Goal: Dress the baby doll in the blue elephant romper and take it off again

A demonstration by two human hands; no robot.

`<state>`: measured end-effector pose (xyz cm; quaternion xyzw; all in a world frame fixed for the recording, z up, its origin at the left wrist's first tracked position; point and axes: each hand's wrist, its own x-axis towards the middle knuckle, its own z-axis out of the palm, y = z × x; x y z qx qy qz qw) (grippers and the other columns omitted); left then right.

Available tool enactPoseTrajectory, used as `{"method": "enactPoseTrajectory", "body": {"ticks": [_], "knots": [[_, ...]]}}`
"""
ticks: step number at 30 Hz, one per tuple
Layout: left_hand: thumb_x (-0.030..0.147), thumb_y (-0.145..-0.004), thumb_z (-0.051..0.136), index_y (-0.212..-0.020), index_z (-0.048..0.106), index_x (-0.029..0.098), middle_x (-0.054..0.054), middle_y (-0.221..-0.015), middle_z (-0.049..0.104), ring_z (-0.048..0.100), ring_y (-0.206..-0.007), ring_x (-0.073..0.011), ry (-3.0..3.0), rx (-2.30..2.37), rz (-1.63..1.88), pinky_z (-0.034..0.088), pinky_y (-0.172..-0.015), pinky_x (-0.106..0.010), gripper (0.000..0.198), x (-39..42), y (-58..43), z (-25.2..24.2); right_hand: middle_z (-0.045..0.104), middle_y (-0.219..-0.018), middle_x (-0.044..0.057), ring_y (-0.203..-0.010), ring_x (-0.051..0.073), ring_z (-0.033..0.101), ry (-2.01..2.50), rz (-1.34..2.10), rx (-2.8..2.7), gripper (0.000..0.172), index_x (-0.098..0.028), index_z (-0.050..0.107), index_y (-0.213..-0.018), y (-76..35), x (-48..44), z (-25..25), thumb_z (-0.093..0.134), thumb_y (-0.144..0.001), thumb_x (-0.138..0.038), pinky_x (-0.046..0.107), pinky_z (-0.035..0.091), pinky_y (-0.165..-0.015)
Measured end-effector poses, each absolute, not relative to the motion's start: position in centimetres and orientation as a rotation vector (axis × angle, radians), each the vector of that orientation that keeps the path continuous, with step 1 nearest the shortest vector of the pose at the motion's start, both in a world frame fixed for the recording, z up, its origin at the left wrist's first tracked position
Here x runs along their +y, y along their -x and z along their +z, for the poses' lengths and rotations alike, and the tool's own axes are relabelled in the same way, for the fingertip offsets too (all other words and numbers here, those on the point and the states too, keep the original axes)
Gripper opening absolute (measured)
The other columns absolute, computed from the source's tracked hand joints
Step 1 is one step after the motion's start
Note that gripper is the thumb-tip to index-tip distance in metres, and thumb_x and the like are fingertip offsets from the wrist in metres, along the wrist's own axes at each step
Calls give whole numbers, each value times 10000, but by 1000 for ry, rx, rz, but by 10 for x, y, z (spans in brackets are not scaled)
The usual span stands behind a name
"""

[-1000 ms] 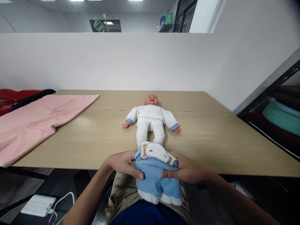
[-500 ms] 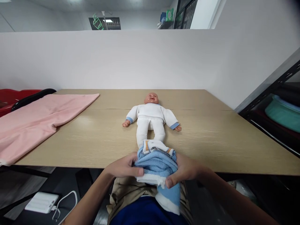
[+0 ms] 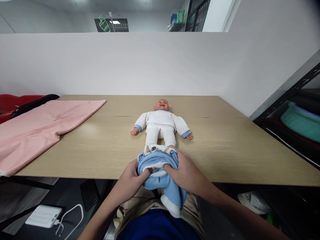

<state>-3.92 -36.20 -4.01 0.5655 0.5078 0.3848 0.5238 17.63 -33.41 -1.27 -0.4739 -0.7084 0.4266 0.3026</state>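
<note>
A blue and white fleecy baby garment (image 3: pixel 160 180) is bunched up between my two hands at the table's front edge. My left hand (image 3: pixel 133 175) grips its left side, thumb on top at the white-trimmed opening. On the other side my right hand (image 3: pixel 181 168) holds it the same way, thumb pressed in near the trim. One blue piece with a white end hangs down over my lap. Just beyond lies a baby doll (image 3: pixel 161 123) on its back, head away from me, in a white top and white trousers with blue cuffs. The garment hides its feet.
A pink cloth (image 3: pixel 47 126) lies over the table's left side, beside a red tub with a black rim (image 3: pixel 27 103). On the right stands a black shelf with a green folded item (image 3: pixel 302 121). A white power bank (image 3: pixel 43 215) with a cable sits below on the left.
Both hands have moved left and a little up with the garment, closer together. My thumbs have shifted inward to its trimmed opening, and the bunched cloth covers more of the doll's lower legs.
</note>
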Motion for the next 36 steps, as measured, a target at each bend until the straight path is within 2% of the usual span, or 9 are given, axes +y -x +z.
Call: {"method": "enactPoseTrajectory", "body": {"ticks": [4, 8, 13, 18, 20, 22, 25, 29, 36], "knots": [[441, -903, 660, -1253, 655, 158, -141, -1222, 789, 720, -1171, -361, -1448, 1371, 932, 540, -1012, -437, 450, -358, 43, -53, 789, -1096, 110, -994, 297, 735, 1414, 900, -2148, 144, -209, 638, -1073, -166, -329, -5, 612, -934, -184, 402, 512, -893], [367, -930, 590, -1363, 517, 188, -135, -1197, 772, 731, -1118, -376, -1612, 1516, 763, 535, -955, -465, 474, -358, 48, -65, 773, -1174, 153, -1116, 337, 743, 1442, 848, -2330, 257, -178, 602, -1204, -162, -325, -10, 594, -951, -139, 415, 512, -942], [264, -925, 571, -1220, 587, 182, -161, -1080, 780, 705, -1138, -423, -1892, 1643, 554, 488, -1030, -528, 306, -354, 47, -79, 727, -1336, 215, -1182, 388, 741, 1566, 678, -2502, 425, -130, 566, -1405, -152, -330, -23, 591, -981, -147, 457, 549, -945], [211, -910, 579, -1109, 676, 188, -129, -979, 774, 713, -1065, -382, -1944, 1573, 544, 459, -1076, -548, 222, -348, 55, -88, 685, -1459, 226, -1286, 394, 706, 1520, 776, -2525, 609, -136, 493, -1563, -152, -327, -29, 593, -963, -111, 505, 546, -1047], [245, -921, 596, -1106, 703, 192, -141, -1109, 764, 694, -1127, -377, -1888, 1522, 650, 448, -1091, -559, 220, -349, 60, -90, 657, -1520, 205, -1376, 372, 657, 1426, 880, -2431, 700, -161, 452, -1611, -158, -323, -30, 616, -933, -107, 509, 509, -1133], [261, -911, 637, -1204, 704, 203, -149, -1321, 708, 632, -1282, -381, -1824, 1449, 825, 420, -1147, -556, 307, -351, 63, -91, 623, -1574, 186, -1442, 365, 607, 1359, 939, -2342, 770, -183, 423, -1640, -164, -320, -33, 650, -906, -126, 515, 484, -1175], [256, -955, 636, -1349, 616, 222, -111, -1329, 675, 627, -1281, -313, -1618, 1258, 1053, 482, -1110, -453, 397, -351, 64, -96, 677, -1508, 168, -1356, 366, 665, 1320, 979, -2246, 744, -194, 476, -1598, -170, -319, -39, 670, -881, -147, 517, 524, -1116], [250, -992, 645, -1244, 593, 210, -52, -1137, 664, 646, -1064, -221, -1476, 1095, 1153, 532, -971, -330, 261, -341, 63, -103, 777, -1296, 134, -1146, 330, 751, 1247, 942, -2111, 658, -193, 561, -1500, -173, -314, -53, 701, -858, -167, 462, 579, -998], [266, -980, 700, -1397, 593, 190, -113, -1377, 674, 635, -1309, -265, -1565, 1009, 1144, 488, -1165, -385, 438, -306, 66, -101, 746, -1292, 120, -1254, 302, 680, 1003, 670, -2133, 417, -209, 648, -1295, -179, -289, -61, 687, -885, -140, 459, 532, -1084]]}}
